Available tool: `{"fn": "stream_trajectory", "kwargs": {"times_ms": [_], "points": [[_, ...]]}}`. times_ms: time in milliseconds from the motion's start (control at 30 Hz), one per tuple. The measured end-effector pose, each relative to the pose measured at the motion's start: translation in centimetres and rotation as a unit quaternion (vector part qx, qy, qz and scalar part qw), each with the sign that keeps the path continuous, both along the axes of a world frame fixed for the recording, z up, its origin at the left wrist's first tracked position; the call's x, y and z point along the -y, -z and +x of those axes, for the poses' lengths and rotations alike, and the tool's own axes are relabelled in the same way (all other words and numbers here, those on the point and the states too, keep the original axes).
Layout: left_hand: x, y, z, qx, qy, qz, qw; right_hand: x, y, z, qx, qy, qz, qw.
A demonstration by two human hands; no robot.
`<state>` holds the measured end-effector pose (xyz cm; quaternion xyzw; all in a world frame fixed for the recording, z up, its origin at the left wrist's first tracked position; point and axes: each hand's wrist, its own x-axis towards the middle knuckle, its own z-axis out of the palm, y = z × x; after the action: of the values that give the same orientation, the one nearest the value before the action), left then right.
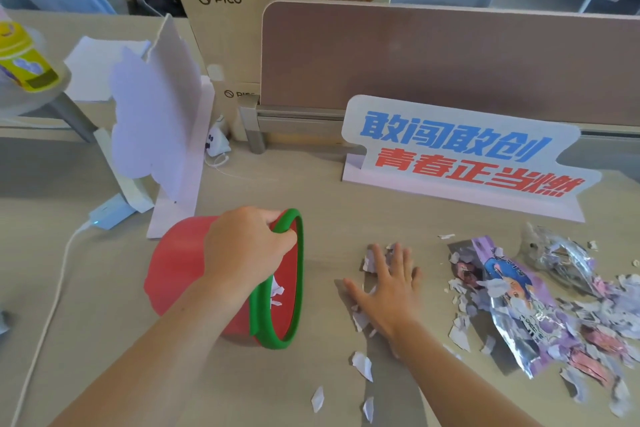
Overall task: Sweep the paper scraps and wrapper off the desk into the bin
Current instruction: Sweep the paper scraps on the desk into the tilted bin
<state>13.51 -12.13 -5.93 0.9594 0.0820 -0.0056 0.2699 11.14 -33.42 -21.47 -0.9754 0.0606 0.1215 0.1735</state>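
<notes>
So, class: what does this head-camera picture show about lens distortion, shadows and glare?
Head view: the wide-angle lens bows the partition; the right hand casts a soft shadow on the desk; the wrapper glints; left hand and bin look sharp.

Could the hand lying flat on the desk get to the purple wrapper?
Probably yes. The right hand lies flat on the desk, and the wrapper sits just to its right, with only loose paper scraps between them. Nothing stands in the way.
</notes>
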Motion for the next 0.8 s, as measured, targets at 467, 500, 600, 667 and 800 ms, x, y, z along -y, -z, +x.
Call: {"fn": "stream_trajectory", "kwargs": {"times_ms": [467, 500, 600, 667, 800], "points": [[-0.3, 0.4, 0.2, 0.005, 0.001, -0.002, 1.000, -0.8, 0.6, -4.9, 0.151, -0.226, 0.017, 0.962], [-0.2, 0.4, 0.1, 0.006, -0.001, -0.003, 1.000, -0.8, 0.8, -4.6, 0.166, -0.228, 0.019, 0.959], [-0.2, 0.3, 0.0, 0.007, -0.004, 0.007, 1.000, -0.8, 0.7, -3.5, 0.181, -0.249, 0.019, 0.951], [-0.2, 0.3, -0.1, 0.011, -0.006, 0.013, 1.000, -0.6, 0.6, -2.9, 0.188, -0.278, 0.002, 0.942], [-0.2, 0.3, -0.4, 0.008, -0.006, 0.014, 1.000, -0.8, 0.1, -2.3, 0.058, -0.288, -0.048, 0.955]]}}
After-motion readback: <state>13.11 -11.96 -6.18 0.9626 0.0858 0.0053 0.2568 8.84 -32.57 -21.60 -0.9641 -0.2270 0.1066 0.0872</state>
